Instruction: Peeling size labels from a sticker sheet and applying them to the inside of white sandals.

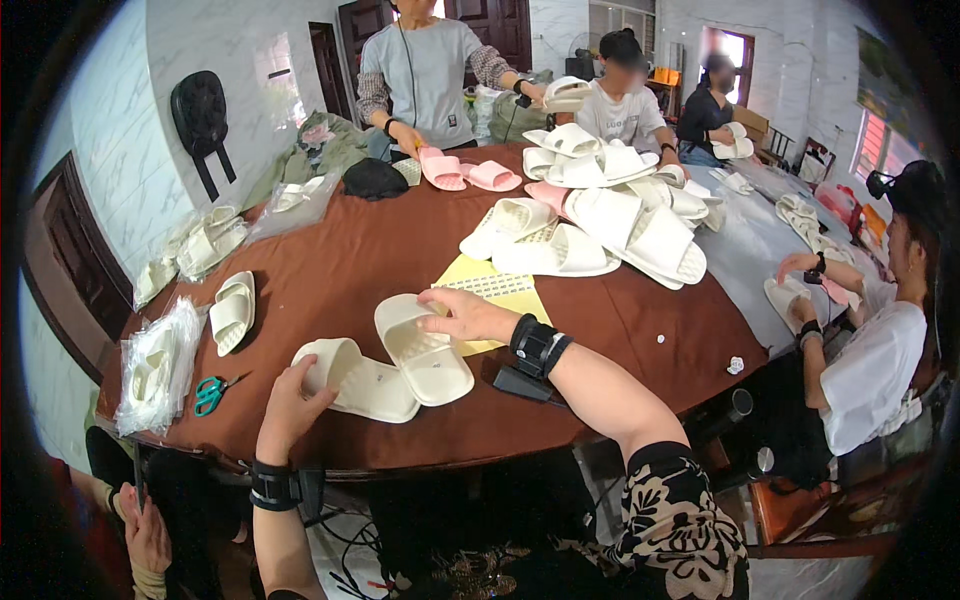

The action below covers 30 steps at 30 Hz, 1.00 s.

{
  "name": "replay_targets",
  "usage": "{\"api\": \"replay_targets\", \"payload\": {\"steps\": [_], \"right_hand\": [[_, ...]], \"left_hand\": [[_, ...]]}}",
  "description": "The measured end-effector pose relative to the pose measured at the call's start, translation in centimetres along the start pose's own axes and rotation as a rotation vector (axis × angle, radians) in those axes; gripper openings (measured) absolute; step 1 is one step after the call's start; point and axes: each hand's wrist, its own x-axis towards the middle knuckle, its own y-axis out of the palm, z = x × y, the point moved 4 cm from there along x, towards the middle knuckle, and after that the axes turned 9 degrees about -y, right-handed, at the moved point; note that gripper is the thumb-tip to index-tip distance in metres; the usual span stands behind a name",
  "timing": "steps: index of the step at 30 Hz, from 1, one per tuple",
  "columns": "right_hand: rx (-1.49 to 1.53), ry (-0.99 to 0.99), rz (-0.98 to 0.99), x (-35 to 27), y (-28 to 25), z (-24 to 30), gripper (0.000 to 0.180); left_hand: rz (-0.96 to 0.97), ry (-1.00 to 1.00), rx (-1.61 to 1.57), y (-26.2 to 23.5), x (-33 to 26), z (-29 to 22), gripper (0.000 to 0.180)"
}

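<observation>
Two white slippers lie side by side at the near edge of the brown-covered counter [640, 365], between the hands. The left slipper [375, 390] is just right of the left hand [288, 410]; the right slipper [425, 352] is left of the right hand [478, 318].

Count of items:
- Yellow sheet [475, 270]: one, beyond the right slipper.
- Teal-handled scissors [209, 397]: one pair, left of the left hand.
- Pink slippers [437, 170] before the far person: two.
- Pile of slippers [630, 220], far right: mostly white; exact number not determinable.

The left forearm extends from the near edge; its fingers are bent and touch the left slipper's left side. Whether they grip it cannot be determined. The right forearm reaches in diagonally from the near right, wrist above the counter; thumb and fingers grasp the right slipper's edge.
</observation>
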Motion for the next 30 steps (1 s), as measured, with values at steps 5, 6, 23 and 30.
{"api": "replay_targets", "payload": {"steps": [5, 6, 23, 30], "right_hand": [[0.147, 0.057, 0.032, 0.7, 0.5, 0.4, 0.055], [0.191, 0.120, 0.061, 0.7, 0.6, 0.5, 0.056], [-0.011, 0.052, -0.007, 0.5, 0.0, 3.0, 0.049], [0.037, 0.103, -0.294, 0.1, -1.2, 2.9, 0.057]], "left_hand": [[-0.067, 0.036, 0.007, 0.1, -0.6, 0.3, 0.058], [-0.086, 0.043, 0.007, 0.3, -0.6, 0.2, 0.058], [-0.235, 0.063, 0.031, 2.8, -2.9, -2.9, 0.054], [-0.142, -0.061, -0.082, 3.0, -4.9, -4.2, 0.053]]}}
